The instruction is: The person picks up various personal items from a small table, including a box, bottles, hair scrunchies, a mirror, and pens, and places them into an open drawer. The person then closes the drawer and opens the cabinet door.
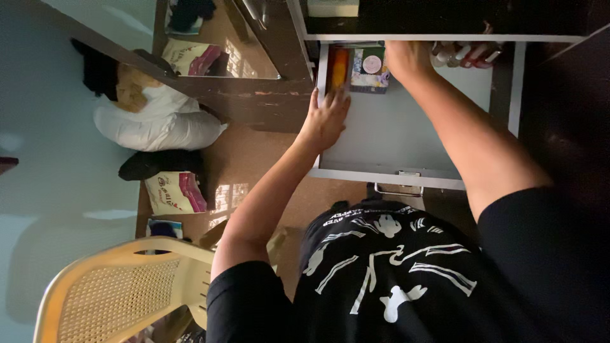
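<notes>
The left hand (pixel 327 117) lies flat and open on the drawer (pixel 406 136) edge, fingertips touching an orange box (pixel 338 67). The right hand (pixel 406 57) reaches deep beside a floral box (pixel 368 68); its grip is hidden.

One open grey metal drawer (pixel 394 143), two bare hands, one cream plastic woven-back chair (pixel 121 286), two printed shopping bags, one white stuffed pillow (pixel 159 124).
</notes>
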